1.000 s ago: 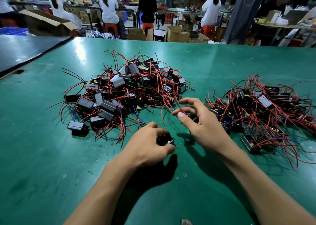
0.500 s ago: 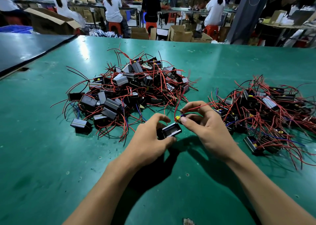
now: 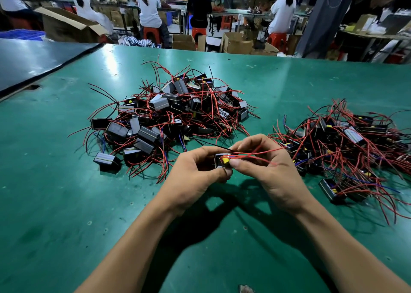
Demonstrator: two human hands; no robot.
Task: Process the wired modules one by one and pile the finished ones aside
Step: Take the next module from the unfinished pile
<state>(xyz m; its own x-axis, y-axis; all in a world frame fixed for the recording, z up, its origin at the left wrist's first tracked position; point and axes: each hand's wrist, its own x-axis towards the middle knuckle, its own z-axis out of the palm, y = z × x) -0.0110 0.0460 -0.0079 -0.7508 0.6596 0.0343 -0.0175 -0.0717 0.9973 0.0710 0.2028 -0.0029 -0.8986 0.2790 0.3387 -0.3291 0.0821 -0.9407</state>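
A small black module [image 3: 219, 160] with a yellow part and red wires sits between my hands above the green table [image 3: 66, 203]. My left hand [image 3: 195, 175] grips the module's body from the left. My right hand [image 3: 269, 166] pinches the yellow part with thumb and fingers, and the module's red wires [image 3: 255, 153] run across its fingers to the right. A big heap of black modules with red wires [image 3: 171, 114] lies beyond my left hand. A second heap [image 3: 347, 146] lies to the right of my right hand.
A dark table [image 3: 33, 59] adjoins the green one at the far left. Beyond the far edge, several people sit on red stools among cardboard boxes [image 3: 238, 42]. A small scrap [image 3: 245, 289] lies at the near edge.
My hands have come together over the module. The left hand turned it so its open end faces the right hand, which now pinches the yellow part with the red wires trailing right.
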